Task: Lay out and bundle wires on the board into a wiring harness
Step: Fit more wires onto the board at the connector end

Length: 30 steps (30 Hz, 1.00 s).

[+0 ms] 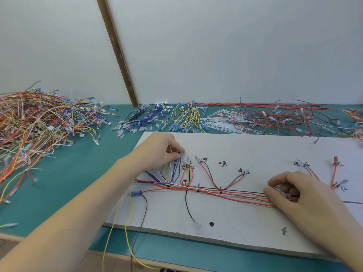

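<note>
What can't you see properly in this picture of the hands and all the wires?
- Head view: what the left hand pinches at the blue and white wire ends; its curled fingers cover it.
- The red wires where they run under the right hand.
- The handwritten labels on the board: too small and blurry to read.
- The tangled wire pile: cut off by the left edge.

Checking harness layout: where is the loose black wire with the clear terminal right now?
Head view: the black wire hangs down from the red wire bundle on the board, ending left of a black dot.
</note>
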Tool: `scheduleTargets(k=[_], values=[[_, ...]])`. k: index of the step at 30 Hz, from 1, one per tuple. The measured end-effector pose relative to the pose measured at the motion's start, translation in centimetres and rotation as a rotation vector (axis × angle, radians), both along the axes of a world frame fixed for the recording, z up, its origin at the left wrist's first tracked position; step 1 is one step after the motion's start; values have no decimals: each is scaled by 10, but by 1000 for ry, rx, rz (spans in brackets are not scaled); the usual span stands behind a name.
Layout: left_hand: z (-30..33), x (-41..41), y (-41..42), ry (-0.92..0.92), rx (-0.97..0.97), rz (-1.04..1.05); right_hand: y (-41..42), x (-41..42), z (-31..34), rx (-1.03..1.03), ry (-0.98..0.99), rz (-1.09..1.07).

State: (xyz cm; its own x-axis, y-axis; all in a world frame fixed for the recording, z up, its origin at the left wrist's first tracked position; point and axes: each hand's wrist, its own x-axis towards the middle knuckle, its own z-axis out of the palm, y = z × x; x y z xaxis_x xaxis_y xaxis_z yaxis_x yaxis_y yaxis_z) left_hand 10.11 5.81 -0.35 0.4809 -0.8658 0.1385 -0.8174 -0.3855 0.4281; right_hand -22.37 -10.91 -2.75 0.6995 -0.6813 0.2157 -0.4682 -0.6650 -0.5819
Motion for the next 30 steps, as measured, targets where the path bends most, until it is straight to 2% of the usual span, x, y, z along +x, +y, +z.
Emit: scheduleTargets(k=[6, 9, 16, 19, 26, 30], values=[[7, 3, 4, 141, 9, 10, -7, 2, 7, 41, 53, 34], [5, 2, 6, 151, 10, 35, -12, 4, 14, 65, 112, 46], [12, 3, 8, 296, -72, 125, -11, 13, 24, 39, 152, 67], [18, 1, 16, 275, -118, 143, -6, 16, 26, 23, 133, 80], [21, -3, 70, 209, -293, 251, 19, 11, 28, -55, -92, 61], [3, -13, 106, 164, -417, 383, 42, 13, 35, -24, -242, 145]])
